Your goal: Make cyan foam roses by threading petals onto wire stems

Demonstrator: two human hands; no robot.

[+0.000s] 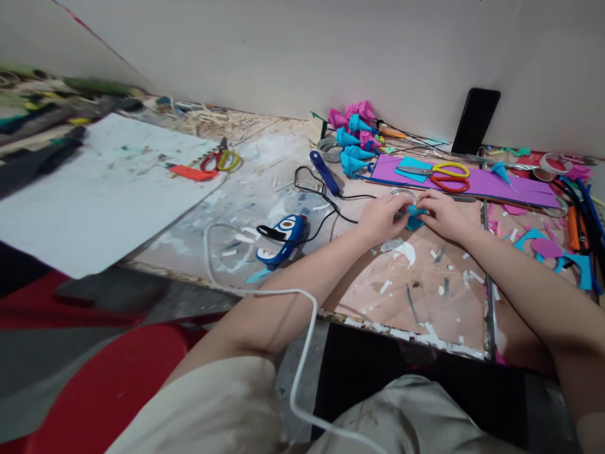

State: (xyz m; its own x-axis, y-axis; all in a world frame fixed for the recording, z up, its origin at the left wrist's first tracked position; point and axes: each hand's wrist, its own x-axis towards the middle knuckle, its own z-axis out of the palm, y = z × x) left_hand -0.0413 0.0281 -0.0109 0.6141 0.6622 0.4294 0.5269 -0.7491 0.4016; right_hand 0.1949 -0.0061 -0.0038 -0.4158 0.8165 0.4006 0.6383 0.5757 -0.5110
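Edges first: the near rim of the paint-flecked, chipped wooden surface (425,296) runs across the lower middle of the frame, and my forearms cross it. Open room lies just in front of my hands, on the bare pinkish patch at centre right.

My left hand (385,217) and my right hand (442,214) meet at centre right, fingertips pressed in from both sides on a small piece of turquoise craft foam (414,219) held just above the surface. Both are pinching it; the foam looks folded, though my fingers hide most of it.

Just beyond my hands lies a flat purple foam sheet (491,183), smooth and matte, carrying scissors with yellow and orange handles (447,175). At upper centre sits a cluster of rolled turquoise and magenta foam cones (354,139). A dark phone (475,120) leans upright against the pale wall behind the sheet. Turquoise and magenta foam offcuts (548,246) litter the right edge.

Left of my hands, a blue glue gun (282,239) lies on its side with a black cord looping away. A white cable (302,302) arcs from the surface over the near rim toward my lap. A large white paper sheet (94,189), smudged, fills the left, with a second pair of scissors (222,161) with red and yellow handles beside its upper corner.
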